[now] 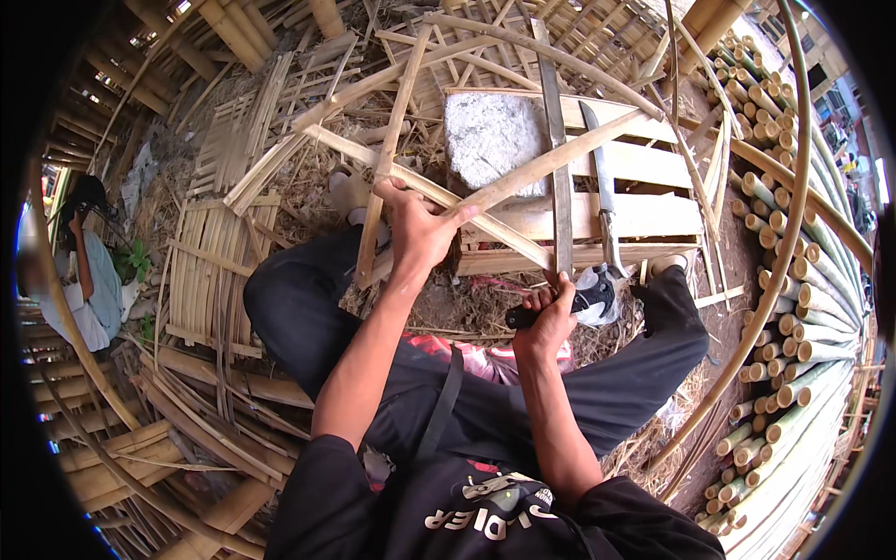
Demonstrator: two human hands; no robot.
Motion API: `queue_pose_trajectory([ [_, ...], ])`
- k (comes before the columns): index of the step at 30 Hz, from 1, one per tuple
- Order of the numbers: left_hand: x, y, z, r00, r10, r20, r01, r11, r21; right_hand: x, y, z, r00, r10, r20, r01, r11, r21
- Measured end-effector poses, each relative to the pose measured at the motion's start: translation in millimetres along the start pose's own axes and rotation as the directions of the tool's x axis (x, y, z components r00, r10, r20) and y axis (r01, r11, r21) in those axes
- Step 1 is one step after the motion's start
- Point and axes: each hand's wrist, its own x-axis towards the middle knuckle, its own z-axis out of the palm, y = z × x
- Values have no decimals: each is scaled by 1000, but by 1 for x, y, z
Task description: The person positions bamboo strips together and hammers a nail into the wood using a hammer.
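My left hand point(417, 229) is closed around split bamboo strips, where a long bamboo strip point(345, 149) and others cross at angles. My right hand point(545, 325) grips the dark handle of a long machete point(561, 187), whose narrow blade points away from me. The blade crosses the bamboo strips near the end of the long one; whether it touches them I cannot tell. Beyond my hands, a rough whitish block point(495, 140) sits beside a low wooden slat platform point(644, 215). A second knife point(602, 177), with a broad blade, lies on the platform's slats.
Cut bamboo poles point(812, 327) are stacked along the right. Bundled bamboo slats point(219, 266) lie left of my bent legs, with loose strips point(210, 411) nearer me. Thin curved bamboo point(793, 187) arches at right. Another person point(89, 280) is at the far left.
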Motion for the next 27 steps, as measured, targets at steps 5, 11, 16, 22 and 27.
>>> queue_pose_trajectory([
  [5,7,10,3,988,110,-105,-113,993,-24,1,-2,-6,994,-72,87,82,990,-112],
  [11,13,17,-8,980,182,-80,-183,983,-6,-12,-2,-12,992,-21,126,42,985,-165],
  [16,22,34,-15,977,214,-15,-215,977,-17,-19,-10,-13,992,33,121,-8,980,-199],
  [22,31,24,-11,991,136,13,-137,989,48,1,-33,-46,985,6,170,51,943,-330],
  [27,38,25,-18,989,139,43,-143,984,107,65,-94,-1,949,-240,203,310,819,-482],
])
